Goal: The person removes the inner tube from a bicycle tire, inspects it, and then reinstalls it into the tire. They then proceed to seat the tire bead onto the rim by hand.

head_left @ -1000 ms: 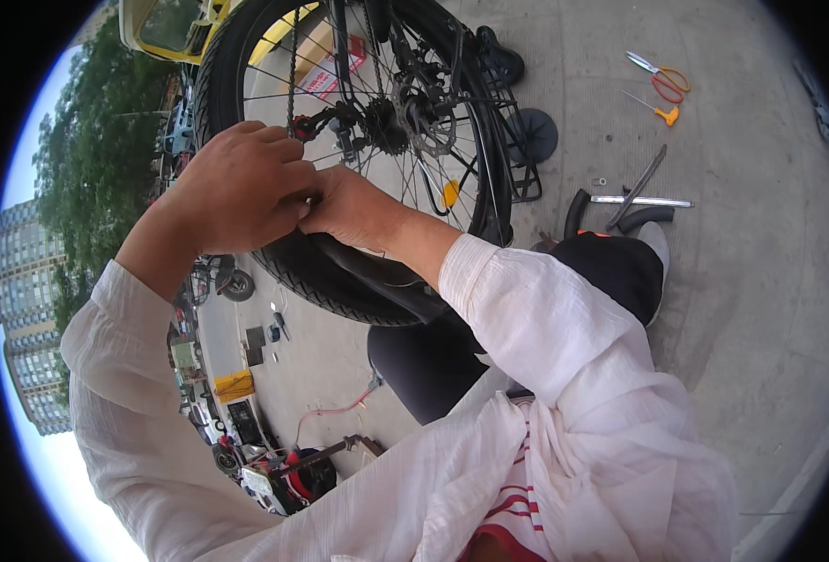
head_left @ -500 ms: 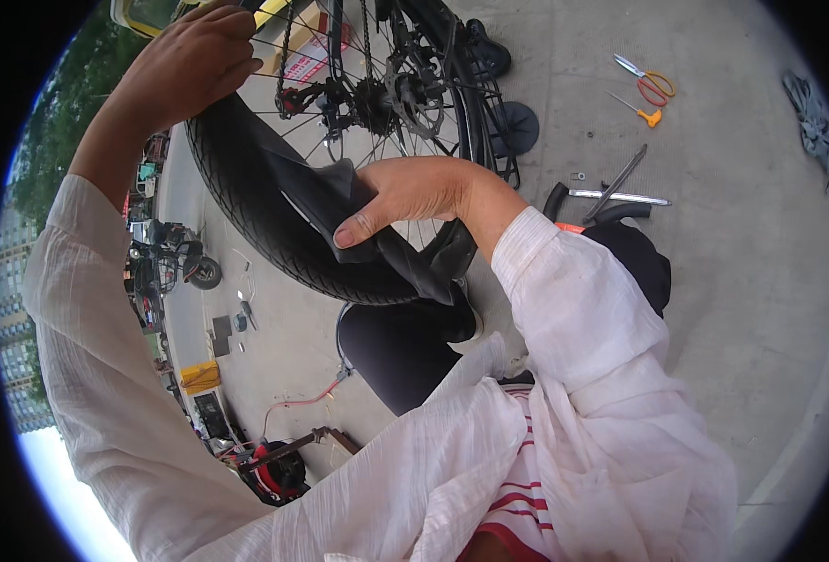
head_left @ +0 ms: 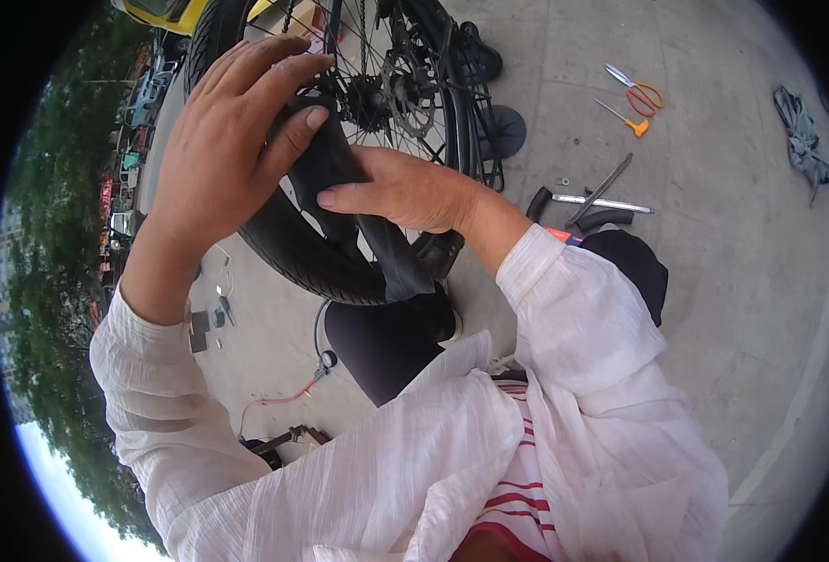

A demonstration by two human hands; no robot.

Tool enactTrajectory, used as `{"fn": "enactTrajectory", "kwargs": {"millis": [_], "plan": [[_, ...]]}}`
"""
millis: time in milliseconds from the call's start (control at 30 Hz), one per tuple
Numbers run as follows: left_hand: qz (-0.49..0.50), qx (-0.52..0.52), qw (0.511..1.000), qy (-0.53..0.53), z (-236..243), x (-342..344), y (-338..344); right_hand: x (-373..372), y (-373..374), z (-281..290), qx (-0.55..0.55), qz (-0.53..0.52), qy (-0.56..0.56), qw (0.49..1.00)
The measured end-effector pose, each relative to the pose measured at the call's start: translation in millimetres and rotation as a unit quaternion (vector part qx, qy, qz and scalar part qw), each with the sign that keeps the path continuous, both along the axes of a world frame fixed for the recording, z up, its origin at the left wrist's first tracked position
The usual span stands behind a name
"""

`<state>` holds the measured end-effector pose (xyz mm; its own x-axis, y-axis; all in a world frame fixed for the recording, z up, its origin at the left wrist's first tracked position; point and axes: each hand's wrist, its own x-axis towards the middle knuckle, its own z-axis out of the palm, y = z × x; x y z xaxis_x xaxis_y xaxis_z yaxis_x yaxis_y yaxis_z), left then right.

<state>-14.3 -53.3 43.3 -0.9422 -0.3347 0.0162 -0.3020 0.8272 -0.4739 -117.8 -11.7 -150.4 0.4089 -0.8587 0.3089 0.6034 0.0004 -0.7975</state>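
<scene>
A bicycle wheel with a black treaded tyre [head_left: 288,258] stands before me, its spokes and brake disc showing. A limp black inner tube [head_left: 335,155] hangs partly out of the tyre's near side. My right hand [head_left: 405,190] is closed on the tube, thumb on top and the other fingers hidden behind it. At the upper left, my left hand [head_left: 236,155] has its fingers stretched out and its thumb apart. That thumb lies against the upper part of the tube, and the hand covers some of the tyre.
On the concrete at the right lie scissors [head_left: 635,91], an orange-handled driver [head_left: 627,119], crossed metal bars [head_left: 603,199] and a grey cloth [head_left: 803,139]. A pressure gauge [head_left: 328,359] with a red hose is by my dark-clad leg [head_left: 381,347]. Parked vehicles stand at the far left.
My left hand has let go of the tyre's upper part and come down and right to the inner tube. My right hand keeps its hold on the tube, shifted slightly left.
</scene>
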Motion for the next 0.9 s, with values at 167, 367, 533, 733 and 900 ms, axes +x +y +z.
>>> {"fn": "enactTrajectory", "kwargs": {"millis": [167, 367, 533, 733, 900], "plan": [[0.014, -0.024, 0.982, 0.189, -32, 38, 37, -1, 7, 4, -0.015, -0.04, 0.069, 0.997], [0.093, 0.016, 0.931, 0.353, -67, 83, 56, -14, 19, 6, -0.015, -0.037, 0.189, 0.981], [0.129, 0.036, 0.904, 0.405, -102, 97, 90, -20, 31, 5, -0.001, -0.083, 0.346, 0.935], [0.078, 0.095, 0.821, 0.558, -158, 110, 126, -30, 39, 4, 0.06, -0.122, 0.212, 0.968], [0.16, 0.347, 0.7, 0.603, -207, 110, 166, -27, 42, 7, 0.025, -0.207, 0.265, 0.941]]}}
